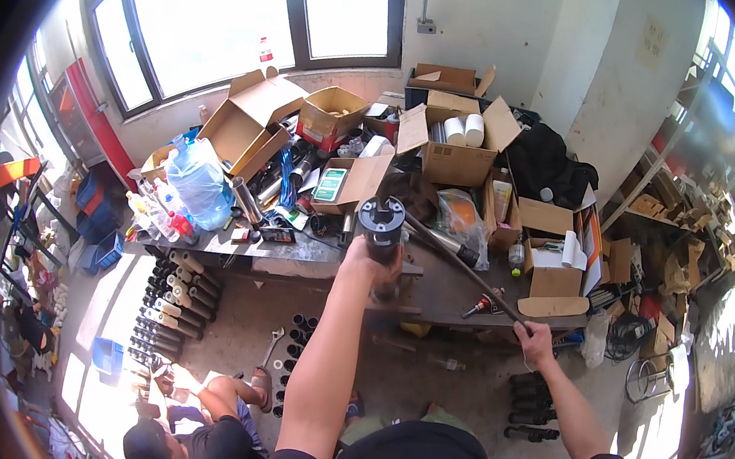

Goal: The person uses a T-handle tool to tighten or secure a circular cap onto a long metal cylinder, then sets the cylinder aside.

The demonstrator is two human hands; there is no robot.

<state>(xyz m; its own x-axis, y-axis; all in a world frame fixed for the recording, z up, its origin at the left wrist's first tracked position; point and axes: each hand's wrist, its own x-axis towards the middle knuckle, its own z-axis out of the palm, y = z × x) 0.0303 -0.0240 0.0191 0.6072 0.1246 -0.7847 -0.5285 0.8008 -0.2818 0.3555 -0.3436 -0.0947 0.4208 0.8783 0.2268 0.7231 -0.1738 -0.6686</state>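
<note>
My left hand [376, 263] is closed around a dark cylinder [382, 217] at the bench's front edge. Its round end, with a metallic ring and holes, faces up at me. In my right hand [535, 346], at the lower right, is the near end of a long dark metal bar [468, 274]. The bar slants up and left over the bench, and its far end comes close beside the cylinder. Whether the two touch there, I cannot tell. A small red-and-black tool [485, 304] lies on the bench beyond the bar.
The workbench [440, 304] carries open cardboard boxes [459, 163], a blue plastic bag [199, 181] and plastic bottles. Rows of dark cylinders [177, 305] and a wrench [273, 344] lie on the floor. Another person [192, 441] sits low at the left. Cluttered shelves [693, 201] stand right.
</note>
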